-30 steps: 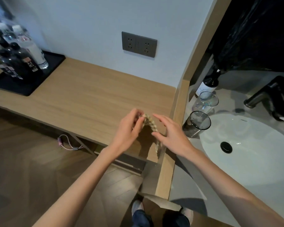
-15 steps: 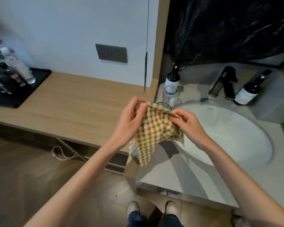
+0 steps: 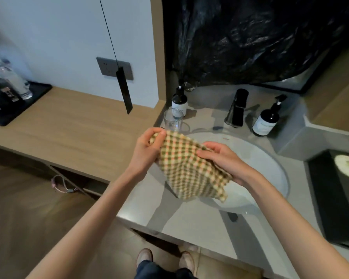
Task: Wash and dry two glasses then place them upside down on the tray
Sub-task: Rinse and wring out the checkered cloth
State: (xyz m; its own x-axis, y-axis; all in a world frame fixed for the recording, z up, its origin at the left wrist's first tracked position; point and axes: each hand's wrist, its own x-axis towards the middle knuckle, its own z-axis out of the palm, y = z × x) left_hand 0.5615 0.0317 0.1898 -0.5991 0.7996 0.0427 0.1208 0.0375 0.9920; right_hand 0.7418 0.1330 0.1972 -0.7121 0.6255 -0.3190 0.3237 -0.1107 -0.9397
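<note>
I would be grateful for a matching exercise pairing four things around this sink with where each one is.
Things:
1 checked cloth
2 clear glass
3 black faucet
4 black tray

Places:
A behind the basin
B right of the basin
C gripped by left hand and right hand
D upright, left of the basin

Pairs: 1-C; 2-D; 3-A; 4-B

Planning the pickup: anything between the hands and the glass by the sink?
Only the checked cloth, gripped by the left hand and the right hand. Its top edge sits just in front of the glass. Nothing else visible stands between them.
</note>
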